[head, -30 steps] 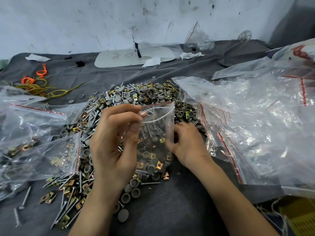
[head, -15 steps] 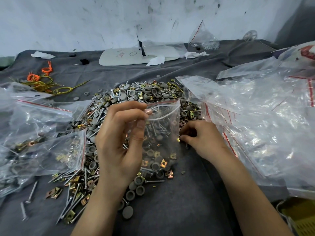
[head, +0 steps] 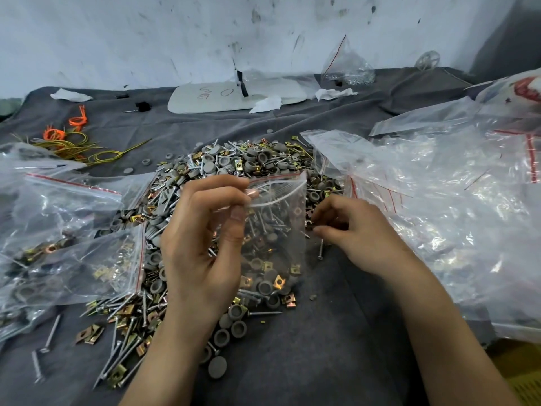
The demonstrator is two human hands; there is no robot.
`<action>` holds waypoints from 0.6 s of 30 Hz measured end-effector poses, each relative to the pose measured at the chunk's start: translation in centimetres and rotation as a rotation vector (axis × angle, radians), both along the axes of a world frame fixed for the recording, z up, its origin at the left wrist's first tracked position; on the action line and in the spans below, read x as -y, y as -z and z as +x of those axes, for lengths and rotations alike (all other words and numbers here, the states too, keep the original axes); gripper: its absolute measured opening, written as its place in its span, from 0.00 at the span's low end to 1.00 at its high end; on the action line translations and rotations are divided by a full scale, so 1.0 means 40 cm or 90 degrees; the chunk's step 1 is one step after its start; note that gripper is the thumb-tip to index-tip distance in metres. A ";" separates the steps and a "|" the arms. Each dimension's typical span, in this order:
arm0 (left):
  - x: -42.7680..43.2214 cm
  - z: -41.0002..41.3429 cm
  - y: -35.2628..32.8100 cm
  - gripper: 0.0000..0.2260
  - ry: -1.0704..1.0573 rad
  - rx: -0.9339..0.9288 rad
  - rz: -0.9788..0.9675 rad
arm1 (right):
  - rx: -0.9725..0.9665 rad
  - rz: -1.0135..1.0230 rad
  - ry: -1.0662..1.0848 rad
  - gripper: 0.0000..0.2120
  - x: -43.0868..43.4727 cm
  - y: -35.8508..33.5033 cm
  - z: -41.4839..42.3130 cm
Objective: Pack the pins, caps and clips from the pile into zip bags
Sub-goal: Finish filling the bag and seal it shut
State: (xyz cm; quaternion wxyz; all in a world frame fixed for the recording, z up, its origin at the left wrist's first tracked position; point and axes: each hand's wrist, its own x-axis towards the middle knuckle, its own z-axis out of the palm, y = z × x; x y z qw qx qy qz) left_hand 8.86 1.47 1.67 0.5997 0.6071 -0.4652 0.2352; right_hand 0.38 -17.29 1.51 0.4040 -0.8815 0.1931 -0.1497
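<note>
Left hand (head: pixel 202 244) pinches the top corner of the zip bag (head: pixel 281 200) between thumb and fingers, holding the mouth agape. The bag hangs upright over the near edge of the pile (head: pixel 248 162), long axis running 12 to 6, mouth at 12, with pins (head: pixel 263 221), caps (head: pixel 265 287) and clips (head: pixel 278 281) inside. Right hand (head: pixel 351 232) sits at its 3 o'clock, fingers curled at the pile; whether they grip a piece I can't tell. A second ago it was against the bag's side. On the white board (head: pixel 205 101) at 12, a handwritten "O" sits beside an unreadable scrawl
</note>
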 end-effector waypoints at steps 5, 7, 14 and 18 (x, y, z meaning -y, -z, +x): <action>-0.001 0.001 0.004 0.11 -0.016 -0.024 -0.010 | 0.134 0.132 -0.033 0.13 0.003 -0.039 -0.026; -0.002 0.002 0.004 0.11 -0.027 -0.025 -0.001 | 0.134 0.124 -0.032 0.15 0.004 -0.042 -0.029; -0.006 -0.001 -0.001 0.12 -0.046 -0.006 0.016 | 0.137 0.074 0.028 0.17 0.007 -0.043 -0.030; -0.005 -0.002 -0.003 0.11 -0.039 -0.013 0.017 | 0.203 0.116 0.038 0.15 -0.010 -0.066 -0.041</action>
